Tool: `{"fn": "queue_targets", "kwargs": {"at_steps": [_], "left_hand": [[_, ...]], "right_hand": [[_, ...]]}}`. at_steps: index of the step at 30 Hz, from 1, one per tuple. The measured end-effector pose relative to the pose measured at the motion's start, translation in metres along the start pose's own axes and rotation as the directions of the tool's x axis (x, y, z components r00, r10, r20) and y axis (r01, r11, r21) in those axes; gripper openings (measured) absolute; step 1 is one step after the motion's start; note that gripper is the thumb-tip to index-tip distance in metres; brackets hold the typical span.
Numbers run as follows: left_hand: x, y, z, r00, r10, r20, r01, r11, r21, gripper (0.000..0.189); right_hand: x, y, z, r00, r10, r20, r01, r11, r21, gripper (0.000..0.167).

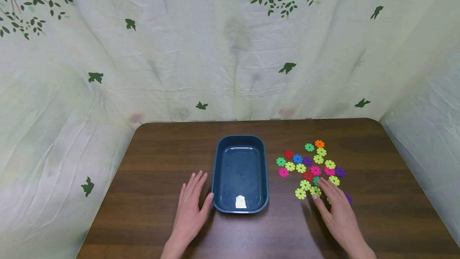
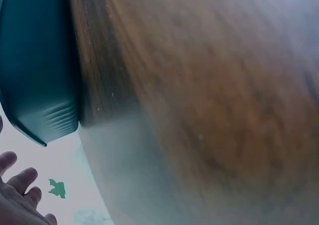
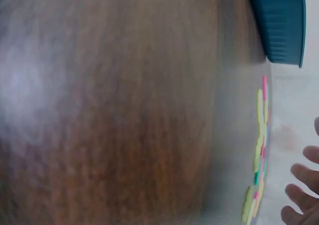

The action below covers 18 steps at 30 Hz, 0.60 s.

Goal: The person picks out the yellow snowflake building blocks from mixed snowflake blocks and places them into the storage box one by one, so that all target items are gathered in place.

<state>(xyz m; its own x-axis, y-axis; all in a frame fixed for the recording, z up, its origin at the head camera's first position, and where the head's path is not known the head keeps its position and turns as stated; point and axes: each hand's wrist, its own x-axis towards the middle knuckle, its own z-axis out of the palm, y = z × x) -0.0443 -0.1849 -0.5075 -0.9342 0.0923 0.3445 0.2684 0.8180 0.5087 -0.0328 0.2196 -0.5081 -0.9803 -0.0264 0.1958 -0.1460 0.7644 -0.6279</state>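
A dark blue rectangular tray (image 1: 241,175) stands on the table with nothing in it. My left hand (image 1: 192,211) is beside its left wall, fingers extended, with the thumb tip at the rim; whether it touches, I cannot tell. Right of the tray lie several flat, notched plastic discs (image 1: 315,170) in yellow, green, pink, red, blue, purple and orange. Over the near edge of these discs hovers my right hand (image 1: 338,213), its fingers spread and holding nothing. It covers part of a few discs. In the right wrist view its fingers (image 3: 305,175) appear apart from the row of discs (image 3: 260,130).
The brown wooden table (image 1: 161,151) has rounded far corners. Behind it and at both sides hangs a pale cloth (image 1: 215,51) printed with green leaves and branches. Light reflects off the tray's floor near its front end.
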Motion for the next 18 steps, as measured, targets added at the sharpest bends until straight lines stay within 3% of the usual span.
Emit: {"fn": "queue_targets", "kwargs": {"at_steps": [3,9,18], "left_hand": [[-0.001,0.001,0.000,1.000,0.005,0.000,-0.005,0.999,-0.038,0.057],[-0.002,0.002,0.001,0.999,-0.041,0.008,0.041,0.987,-0.157,0.058],[-0.001,0.006,0.001,0.994,-0.105,0.040,0.112,0.959,-0.262,0.056]], "right_hand": [[0.001,0.002,0.000,1.000,-0.004,-0.010,0.004,1.000,-0.004,0.044],[0.005,0.006,0.000,0.999,-0.029,-0.030,0.028,0.999,-0.021,0.037],[0.013,0.011,-0.003,0.998,-0.041,0.037,0.042,0.998,-0.039,0.042]]}}
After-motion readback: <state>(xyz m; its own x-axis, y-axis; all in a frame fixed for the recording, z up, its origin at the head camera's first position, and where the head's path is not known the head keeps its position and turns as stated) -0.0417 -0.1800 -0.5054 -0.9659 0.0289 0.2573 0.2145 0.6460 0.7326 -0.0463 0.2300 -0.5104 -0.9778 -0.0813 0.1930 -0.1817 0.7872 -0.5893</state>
